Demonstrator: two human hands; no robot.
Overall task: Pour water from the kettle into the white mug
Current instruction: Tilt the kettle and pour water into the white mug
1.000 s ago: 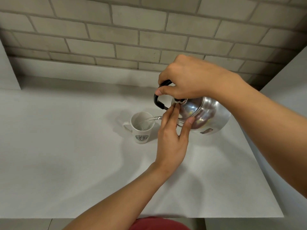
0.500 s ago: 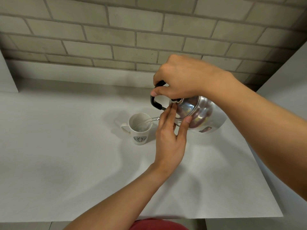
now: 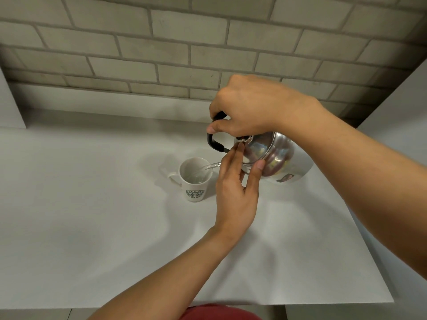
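Note:
A shiny steel kettle (image 3: 280,158) with a black handle is tilted to the left above the white table (image 3: 92,227). My right hand (image 3: 249,107) is closed around the handle from above. My left hand (image 3: 235,188) rests its fingertips and thumb against the kettle's lid and front, fingers apart. A thin stream of water (image 3: 209,167) runs from the spout into the white mug (image 3: 194,181), which stands upright on the table with a green logo facing me and its handle to the left. The spout itself is hidden behind my left hand.
A grey brick wall (image 3: 161,54) rises behind the table. White panels stand at the far left (image 3: 9,107) and at the right (image 3: 397,107). The table's front edge (image 3: 300,303) is near my body, with red clothing (image 3: 219,312) below it.
The kettle and both hands keep the same pose while water keeps running into the mug. The view has shifted slightly; the mug has not moved on the table.

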